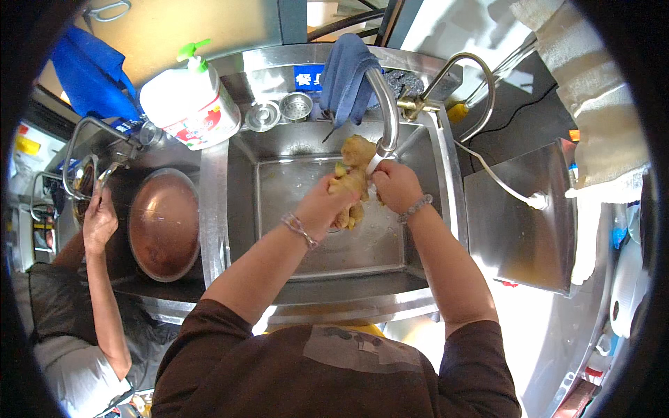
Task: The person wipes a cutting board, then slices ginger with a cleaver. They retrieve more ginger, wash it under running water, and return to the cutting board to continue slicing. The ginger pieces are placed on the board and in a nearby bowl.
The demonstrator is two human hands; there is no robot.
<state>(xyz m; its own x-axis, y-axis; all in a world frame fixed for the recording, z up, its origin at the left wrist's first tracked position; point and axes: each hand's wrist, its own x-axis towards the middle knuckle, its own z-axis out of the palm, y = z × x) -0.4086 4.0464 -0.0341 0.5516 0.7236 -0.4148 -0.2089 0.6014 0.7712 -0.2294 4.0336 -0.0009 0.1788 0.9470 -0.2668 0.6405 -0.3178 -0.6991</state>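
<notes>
My left hand point(320, 205) grips a large knobbly piece of ginger root point(356, 180) over the stainless steel sink basin point(324, 256). Close beside it, my right hand point(395, 183) has its fingers closed around something at the white-tipped end of the curved metal faucet spout point(388, 112). Whether those fingers hold a tool, the spout end or part of the ginger, I cannot tell. Each of my wrists carries a bracelet. A blue-grey cloth point(346, 78) is draped over the faucet, behind the ginger.
A pump bottle point(193, 107) and two metal sink strainers point(279, 111) stand along the back ledge. In the left basin is a large round bowl point(164, 224) of reddish-brown content. A co-worker's hand point(99, 222) is at the far left. A brass tap point(418, 104) rises at the back right.
</notes>
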